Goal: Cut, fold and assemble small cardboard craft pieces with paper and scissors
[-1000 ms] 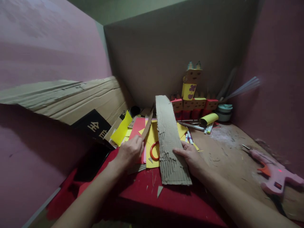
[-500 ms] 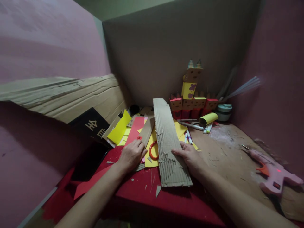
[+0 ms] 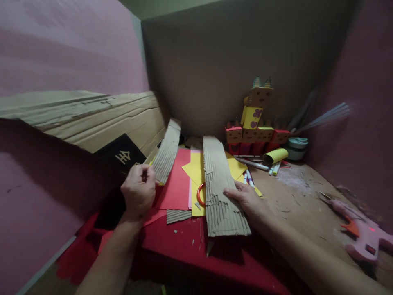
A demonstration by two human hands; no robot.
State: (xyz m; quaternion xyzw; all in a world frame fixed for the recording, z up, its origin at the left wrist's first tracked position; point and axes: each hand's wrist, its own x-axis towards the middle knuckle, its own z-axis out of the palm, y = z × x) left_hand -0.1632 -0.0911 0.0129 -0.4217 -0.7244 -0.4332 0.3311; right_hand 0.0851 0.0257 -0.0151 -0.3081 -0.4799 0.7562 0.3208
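While tight on cardboard strips (image 3: pixel 168 153) (image 3: pixel 216 176), both hands (image 3: pixel 138 186) (image 3: pixel 248 200) well apart from a teal container (image 3: pixel 297 150), contents hidden.

The brown tabletop (image 3: pixel 294 219) bears a pink glue gun (image 3: pixel 362 233) and markers (image 3: pixel 276 168).

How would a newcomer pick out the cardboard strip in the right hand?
Start at the red cloth at the near side. Above it, just right of the picture's middle, the right hand holds a long cardboard strip by one edge. It looks longer and wider than the other strip in the left hand, and it partly hides a red ring.
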